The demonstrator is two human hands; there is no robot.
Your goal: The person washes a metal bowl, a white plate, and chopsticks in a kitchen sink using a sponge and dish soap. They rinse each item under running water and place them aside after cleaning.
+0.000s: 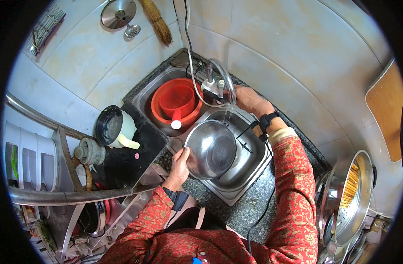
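My left hand (179, 166) grips the near-left rim of a stainless steel bowl (209, 148), with the thumb over the edge. The bowl is over the right basin of a double steel sink (251, 171) and looks empty. A curved metal faucet spout (226, 77) arches above the basin, and a thin stream of water seems to fall by the bowl's far rim. My right hand (249, 99) reaches to the faucet's base, its fingertips hidden behind the spout. Beside the spout is a white fitting (211, 87) with a cable.
A red dipper (177, 102) sits in an orange basin (157, 110) in the left sink. On the black board (138, 165) are a pale handled pot (125, 127) and a stone mortar (95, 150). A steel steamer pan (361, 198) stands right; a metal rail (89, 198) runs left.
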